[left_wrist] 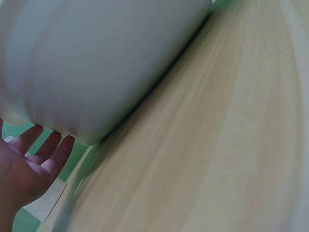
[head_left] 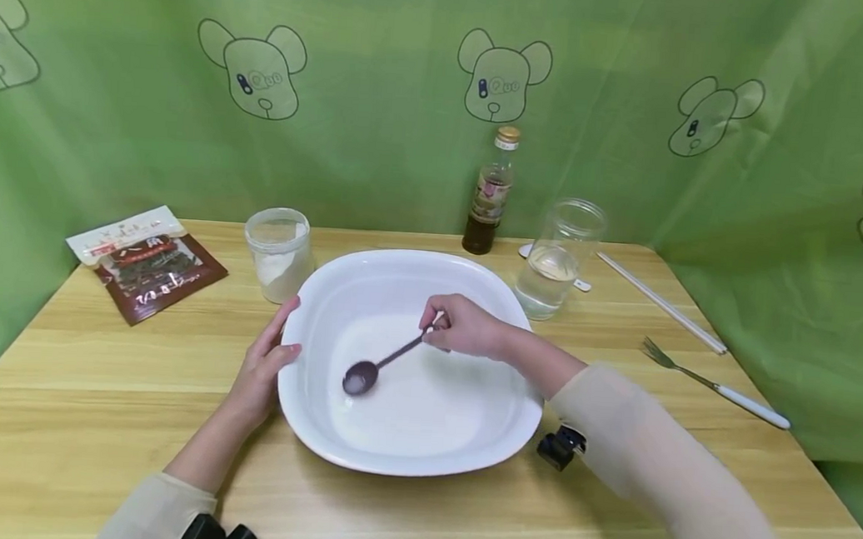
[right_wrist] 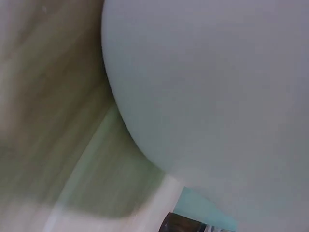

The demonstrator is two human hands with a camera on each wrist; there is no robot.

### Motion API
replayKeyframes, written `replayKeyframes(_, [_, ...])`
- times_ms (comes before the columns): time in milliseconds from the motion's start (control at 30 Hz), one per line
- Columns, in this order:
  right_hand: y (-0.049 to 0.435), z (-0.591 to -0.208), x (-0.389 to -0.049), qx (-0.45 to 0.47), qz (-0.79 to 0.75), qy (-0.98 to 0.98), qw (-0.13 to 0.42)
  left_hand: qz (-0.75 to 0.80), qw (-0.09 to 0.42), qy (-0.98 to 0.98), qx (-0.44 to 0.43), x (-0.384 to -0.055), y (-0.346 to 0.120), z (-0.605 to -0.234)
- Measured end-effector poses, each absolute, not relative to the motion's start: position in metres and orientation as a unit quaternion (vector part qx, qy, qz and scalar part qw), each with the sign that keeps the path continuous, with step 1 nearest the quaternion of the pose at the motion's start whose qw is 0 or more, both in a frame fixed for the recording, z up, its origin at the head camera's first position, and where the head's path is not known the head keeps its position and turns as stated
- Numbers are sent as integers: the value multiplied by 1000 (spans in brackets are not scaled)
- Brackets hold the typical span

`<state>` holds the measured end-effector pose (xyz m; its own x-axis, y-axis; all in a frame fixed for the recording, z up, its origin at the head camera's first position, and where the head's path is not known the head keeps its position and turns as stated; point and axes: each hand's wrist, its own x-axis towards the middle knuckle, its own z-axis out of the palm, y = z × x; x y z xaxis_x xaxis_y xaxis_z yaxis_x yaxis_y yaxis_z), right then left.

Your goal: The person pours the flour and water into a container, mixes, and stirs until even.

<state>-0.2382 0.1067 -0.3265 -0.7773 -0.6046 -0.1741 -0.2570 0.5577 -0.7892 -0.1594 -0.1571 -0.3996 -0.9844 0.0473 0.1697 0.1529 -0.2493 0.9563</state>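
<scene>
A large white basin stands on the wooden table. My left hand holds its left side, thumb over the rim and fingers along the outside. In the left wrist view the fingers of that hand touch the basin's outer wall. Over the middle of the basin, my right hand pinches the handle of a dark brown spoon. The spoon's bowl is low inside the basin, toward its left, with something pale in it. In the right wrist view the basin's wall hides the right hand.
Behind the basin stand a jar of white powder, a bottle of dark liquid and a glass jar of clear liquid. A brown packet lies at left; chopsticks and a fork lie at right. Green curtains surround the table.
</scene>
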Motion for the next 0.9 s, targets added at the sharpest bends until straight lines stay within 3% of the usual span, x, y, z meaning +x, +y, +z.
replayKeyframes(100, [118, -320, -230, -288, -361, 854, 239, -786, 32, -613, -79, -160, -158, -399])
replayKeyframes(200, [136, -312, -227, -324, -324, 860, 224, -785, 30, -614, -77, -160, -158, -398])
replayKeyframes(400, [166, -295, -234, -298, -274, 905, 130, -786, 32, -612, -79, -160, -158, -396])
replayKeyframes(600, [162, -296, -252, -223, -283, 931, 60, -786, 27, -613, -79, -161, -158, -396])
replayKeyframes(767, [139, -309, -266, -172, -330, 926, 56, -789, 21, -610, -73, -160, -157, -397])
replayKeyframes(900, [114, -320, -266, -153, -391, 903, 95, -791, 28, -607, -75, -159, -157, -397])
